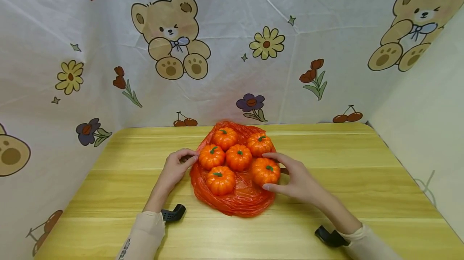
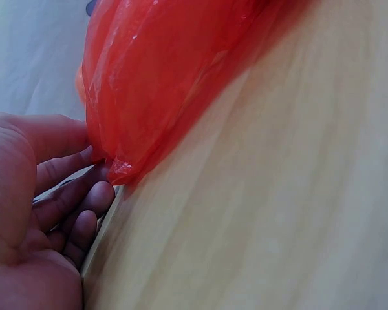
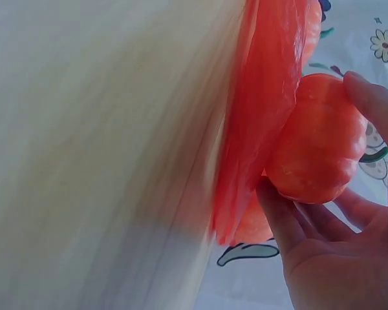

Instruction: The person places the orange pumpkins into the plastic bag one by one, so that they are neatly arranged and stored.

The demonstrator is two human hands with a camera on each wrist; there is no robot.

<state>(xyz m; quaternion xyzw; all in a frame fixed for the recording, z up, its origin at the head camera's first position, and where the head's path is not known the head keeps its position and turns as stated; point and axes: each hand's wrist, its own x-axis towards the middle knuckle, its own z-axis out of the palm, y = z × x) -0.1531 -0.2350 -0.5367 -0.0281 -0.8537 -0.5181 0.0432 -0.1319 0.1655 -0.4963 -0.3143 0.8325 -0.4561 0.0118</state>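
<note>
A crumpled red plastic bag (image 1: 235,207) lies on the table with several small orange toy pumpkins with green stems on it. My right hand (image 1: 298,177) holds the pumpkin (image 1: 266,172) at the bag's right side, thumb on the near side and fingers on the far side. In the right wrist view, this pumpkin (image 3: 320,142) sits between thumb and fingertips, beside the bag's red film (image 3: 262,110). At the left edge of the bag, my left hand (image 1: 175,167) pinches the plastic. The left wrist view shows its fingertips at a gathered corner of the bag (image 2: 126,169).
The other pumpkins sit close together, among them a middle one (image 1: 239,157), a back one (image 1: 225,138) and a near-left one (image 1: 220,180). Beneath is a light wooden table (image 1: 145,139). A white cloth printed with bears (image 1: 217,87) hangs behind it.
</note>
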